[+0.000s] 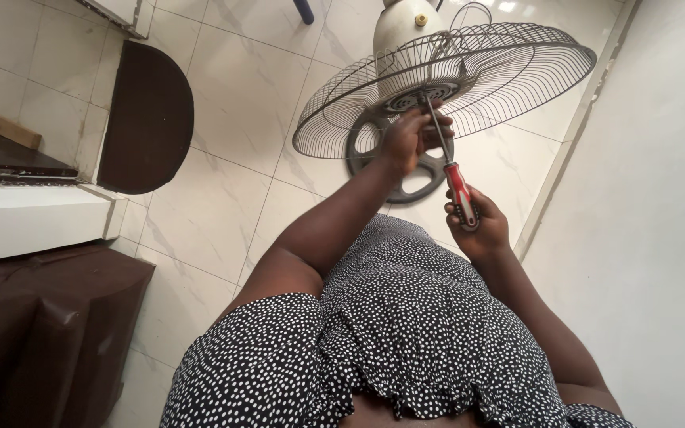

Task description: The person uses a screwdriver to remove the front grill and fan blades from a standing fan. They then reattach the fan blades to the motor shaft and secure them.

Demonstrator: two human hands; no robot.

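A standing fan with a round wire guard (509,59) and a white motor housing (400,28) stands before me on its grey round base (418,186). My right hand (479,226) is closed around the red-and-black handle of a long screwdriver (460,192). The metal shaft runs up to the hub of the guard. My left hand (410,136) is up at that hub, its fingers curled around the shaft near the tip.
White tiled floor (223,198) spreads under the fan. A white wall (652,198) rises on the right. A dark half-round mat (146,115) lies at the left, by a white step (33,222) and brown upholstered furniture (49,317).
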